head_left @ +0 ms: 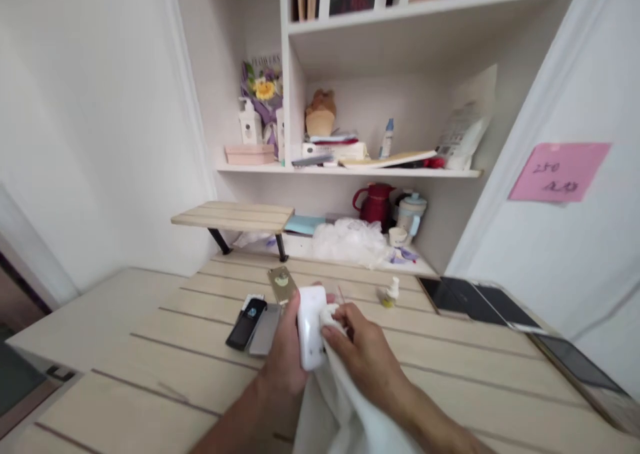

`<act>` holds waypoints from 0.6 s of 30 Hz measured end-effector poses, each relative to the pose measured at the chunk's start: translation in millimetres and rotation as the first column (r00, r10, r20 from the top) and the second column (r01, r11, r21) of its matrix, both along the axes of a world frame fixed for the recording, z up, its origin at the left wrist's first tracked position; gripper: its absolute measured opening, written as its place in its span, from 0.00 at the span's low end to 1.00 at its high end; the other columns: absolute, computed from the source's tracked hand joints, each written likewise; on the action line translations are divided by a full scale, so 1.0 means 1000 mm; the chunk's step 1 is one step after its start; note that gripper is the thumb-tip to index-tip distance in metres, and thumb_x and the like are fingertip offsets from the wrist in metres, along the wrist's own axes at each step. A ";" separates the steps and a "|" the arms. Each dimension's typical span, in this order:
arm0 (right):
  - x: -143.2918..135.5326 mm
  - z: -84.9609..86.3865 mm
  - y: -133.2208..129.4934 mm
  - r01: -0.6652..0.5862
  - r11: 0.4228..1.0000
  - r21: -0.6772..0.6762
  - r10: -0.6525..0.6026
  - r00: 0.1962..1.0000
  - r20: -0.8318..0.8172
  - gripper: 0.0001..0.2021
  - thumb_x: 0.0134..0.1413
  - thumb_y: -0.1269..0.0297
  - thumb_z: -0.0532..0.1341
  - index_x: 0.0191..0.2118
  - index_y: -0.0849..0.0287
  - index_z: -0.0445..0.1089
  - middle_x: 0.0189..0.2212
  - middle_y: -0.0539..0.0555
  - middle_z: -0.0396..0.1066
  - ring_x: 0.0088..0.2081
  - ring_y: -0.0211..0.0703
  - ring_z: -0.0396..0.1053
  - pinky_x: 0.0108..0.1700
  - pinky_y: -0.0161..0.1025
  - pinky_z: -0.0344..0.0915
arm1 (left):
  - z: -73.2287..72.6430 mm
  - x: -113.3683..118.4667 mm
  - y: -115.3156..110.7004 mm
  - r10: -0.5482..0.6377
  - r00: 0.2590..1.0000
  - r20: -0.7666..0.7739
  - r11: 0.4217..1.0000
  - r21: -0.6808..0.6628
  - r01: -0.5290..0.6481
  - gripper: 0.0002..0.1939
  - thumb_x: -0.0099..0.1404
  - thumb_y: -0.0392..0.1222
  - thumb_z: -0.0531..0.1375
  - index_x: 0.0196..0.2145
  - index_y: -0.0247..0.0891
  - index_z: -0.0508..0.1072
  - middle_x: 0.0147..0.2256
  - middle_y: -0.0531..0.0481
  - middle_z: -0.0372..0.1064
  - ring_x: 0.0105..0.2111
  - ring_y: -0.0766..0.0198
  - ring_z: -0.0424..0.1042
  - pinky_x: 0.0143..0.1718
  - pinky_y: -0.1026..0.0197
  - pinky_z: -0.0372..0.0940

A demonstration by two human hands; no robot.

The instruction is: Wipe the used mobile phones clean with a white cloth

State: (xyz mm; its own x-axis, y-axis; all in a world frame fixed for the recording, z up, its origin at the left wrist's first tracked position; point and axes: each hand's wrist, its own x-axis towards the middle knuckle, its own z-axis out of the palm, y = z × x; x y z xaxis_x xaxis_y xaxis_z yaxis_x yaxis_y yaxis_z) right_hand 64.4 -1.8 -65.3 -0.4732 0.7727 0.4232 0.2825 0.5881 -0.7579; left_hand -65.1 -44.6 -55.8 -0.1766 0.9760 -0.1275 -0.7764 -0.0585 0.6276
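A white rounded device [311, 327] is held upright in my left hand [286, 351], its fingers wrapped behind and round the sides. My right hand [367, 354] pinches a white cloth [333, 401] against the right edge of the device, and the cloth hangs down toward the bottom of the view. Left of my hands lie a black phone [246, 324] and a grey flat device [265, 331]. A gold phone [281, 285] rests just beyond them on the slatted table [190, 361].
Several dark-screened devices [480, 302] line the table's right side. A small spray bottle [392, 291] stands behind my right hand. At the back are a small raised wooden stand [233, 217], crumpled plastic [350, 241], a red jug [377, 204] and shelves [385, 171].
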 end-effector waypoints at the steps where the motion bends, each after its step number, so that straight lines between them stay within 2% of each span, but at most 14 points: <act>1: 0.001 -0.001 0.002 0.003 1.000 -0.011 -0.003 1.000 0.013 0.04 0.58 0.62 0.60 0.35 0.56 0.66 0.25 0.47 0.70 0.27 0.41 0.67 0.30 0.36 0.61 | 0.000 -0.002 0.001 0.003 1.000 -0.003 1.000 -0.009 -0.003 0.25 0.69 0.52 0.53 0.56 0.35 0.70 0.38 0.42 0.79 0.36 0.53 0.79 0.42 0.53 0.70; 3: 0.003 -0.003 0.009 0.026 0.999 -0.029 -0.026 0.999 0.023 0.05 0.57 0.61 0.61 0.34 0.56 0.66 0.25 0.46 0.69 0.27 0.40 0.66 0.31 0.35 0.60 | -0.002 -0.004 0.005 -0.012 1.000 0.013 0.999 -0.033 0.013 0.25 0.69 0.54 0.52 0.54 0.34 0.72 0.36 0.43 0.79 0.33 0.53 0.79 0.39 0.54 0.71; 8: 0.009 -0.007 0.020 0.088 0.996 0.018 -0.087 0.996 -0.018 0.07 0.61 0.59 0.59 0.40 0.56 0.68 0.29 0.47 0.72 0.29 0.39 0.67 0.32 0.34 0.63 | -0.010 -0.001 0.010 -0.084 0.996 0.031 0.996 -0.019 0.085 0.23 0.69 0.52 0.54 0.53 0.33 0.72 0.40 0.42 0.79 0.36 0.54 0.79 0.41 0.54 0.72; 13: 0.006 -0.005 0.013 0.095 0.978 0.188 -0.085 0.995 -0.057 0.07 0.61 0.62 0.60 0.44 0.55 0.71 0.41 0.52 0.76 0.42 0.44 0.72 0.47 0.40 0.66 | -0.013 0.005 0.010 -0.115 0.993 0.000 0.992 0.055 0.115 0.21 0.71 0.49 0.51 0.52 0.32 0.72 0.42 0.41 0.78 0.40 0.53 0.78 0.45 0.54 0.71; 18: 0.008 -0.008 0.016 0.096 0.954 0.285 -0.087 0.995 -0.044 0.10 0.63 0.66 0.59 0.49 0.53 0.69 0.48 0.52 0.74 0.48 0.45 0.71 0.54 0.44 0.65 | -0.015 0.009 0.010 -0.145 0.989 0.007 0.985 0.094 0.143 0.18 0.70 0.48 0.52 0.48 0.35 0.74 0.41 0.44 0.79 0.43 0.54 0.77 0.47 0.55 0.71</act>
